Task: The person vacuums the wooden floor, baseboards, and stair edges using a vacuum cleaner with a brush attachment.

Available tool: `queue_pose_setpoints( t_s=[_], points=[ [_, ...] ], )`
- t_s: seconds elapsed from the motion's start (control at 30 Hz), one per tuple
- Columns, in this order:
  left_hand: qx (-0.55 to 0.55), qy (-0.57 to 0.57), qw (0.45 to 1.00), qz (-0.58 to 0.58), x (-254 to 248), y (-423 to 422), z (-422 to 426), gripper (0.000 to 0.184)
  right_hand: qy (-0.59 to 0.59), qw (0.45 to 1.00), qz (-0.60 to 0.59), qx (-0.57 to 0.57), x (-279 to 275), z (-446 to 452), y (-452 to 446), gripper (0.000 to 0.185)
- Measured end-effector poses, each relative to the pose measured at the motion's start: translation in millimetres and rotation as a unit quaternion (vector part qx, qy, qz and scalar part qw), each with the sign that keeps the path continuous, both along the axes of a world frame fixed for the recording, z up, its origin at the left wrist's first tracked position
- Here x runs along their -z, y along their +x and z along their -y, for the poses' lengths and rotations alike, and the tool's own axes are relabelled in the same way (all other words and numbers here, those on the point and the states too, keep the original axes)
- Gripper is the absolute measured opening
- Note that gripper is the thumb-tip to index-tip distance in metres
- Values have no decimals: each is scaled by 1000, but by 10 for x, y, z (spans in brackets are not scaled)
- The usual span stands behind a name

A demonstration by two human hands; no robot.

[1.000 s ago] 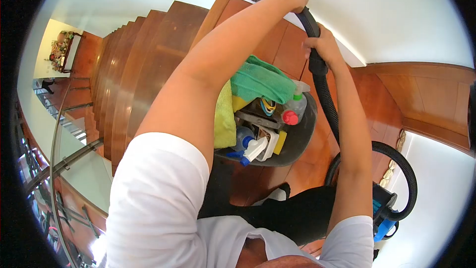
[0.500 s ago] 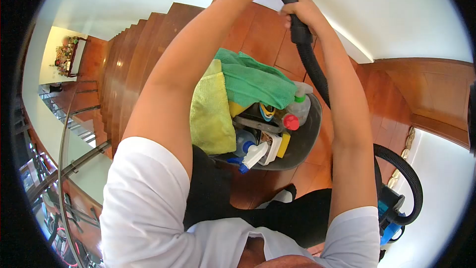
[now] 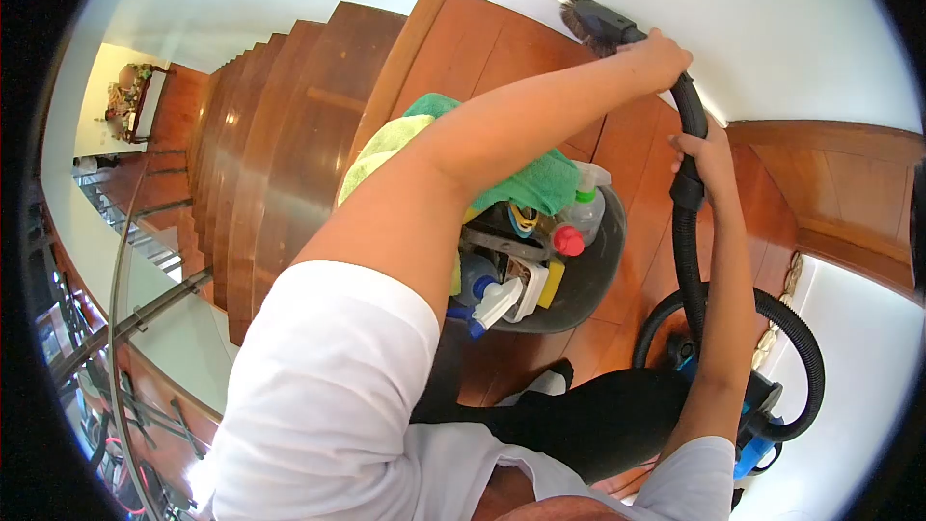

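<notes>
A vacuum cleaner hose [image 3: 687, 251] rises from the right side to its brush head [image 3: 600, 25], whose bristles sit near the foot of the white wall. My left hand [image 3: 662, 60] is closed round the hose's tube just behind the brush. Lower down, my right hand [image 3: 712, 159] wraps the hose close to its thick black collar, fingers curled. Between my arms stands a dark bucket [image 3: 608, 270] holding a spray bottle [image 3: 497, 303], a bottle with a red cap [image 3: 567, 239] and a yellow sponge [image 3: 551, 284]. Green cloth [image 3: 540, 183] and yellow-green cloth [image 3: 381, 156] hang over its rim.
Wooden stairs [image 3: 280, 154] descend on the left, beside a metal railing [image 3: 118, 328]. The blue vacuum cleaner body [image 3: 752, 453] is at my right, with its hose looping round. A wooden panel [image 3: 839, 174] borders the floor at right.
Both hands have swung right with the hose, bringing the brush head from the top middle to the right along the wall. My left arm now crosses over the cloths.
</notes>
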State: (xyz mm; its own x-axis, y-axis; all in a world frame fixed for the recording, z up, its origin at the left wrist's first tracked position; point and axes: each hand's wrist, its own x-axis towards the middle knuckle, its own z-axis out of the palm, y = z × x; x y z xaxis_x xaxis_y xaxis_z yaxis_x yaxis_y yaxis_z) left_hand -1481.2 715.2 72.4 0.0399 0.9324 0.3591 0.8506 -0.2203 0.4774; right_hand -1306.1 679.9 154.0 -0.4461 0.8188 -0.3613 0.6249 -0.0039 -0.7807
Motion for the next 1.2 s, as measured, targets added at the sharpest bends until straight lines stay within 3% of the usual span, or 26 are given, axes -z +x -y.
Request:
queue_pose_setpoints(
  t_s=[0.17, 0.27, 0.37, 0.47, 0.73, 0.87, 0.97, 1.1, 1.2],
  points=[
    [50, -7, 999, -10, -111, -161, 140, 19, 42, 999, 18, -16, 20, 110, -64, 42],
    [63, 57, 995, -50, 14, -107, 43, 19, 75, 996, 28, -29, 97, 17, 60, 46],
    [33, 40, 998, -31, 62, 155, -41, 15, 99, 993, 56, -9, 11, 25, 226, 46],
    [69, 70, 993, -64, 183, 626, -274, 12, 88, 994, 57, 20, 40, -35, 651, 47],
    [136, -41, 987, -72, 188, 1986, -789, 17, 50, 989, 6, 138, 193, -197, 1758, 46],
    [192, -24, 977, -87, 205, 2538, -974, 17, 123, 971, 120, 167, 227, -254, 2217, 47],
    [214, 43, 976, -5, 380, 2876, -1064, 17, 172, 955, 159, 184, 297, -238, 2462, 48],
    [229, 98, 968, 38, 438, 2832, -1001, 18, 137, 961, 142, 193, 386, -186, 2457, 48],
    [220, 16, 975, 26, 390, 2684, -936, 21, 120, 972, 98, 176, 372, -106, 2307, 48]
  ],
)
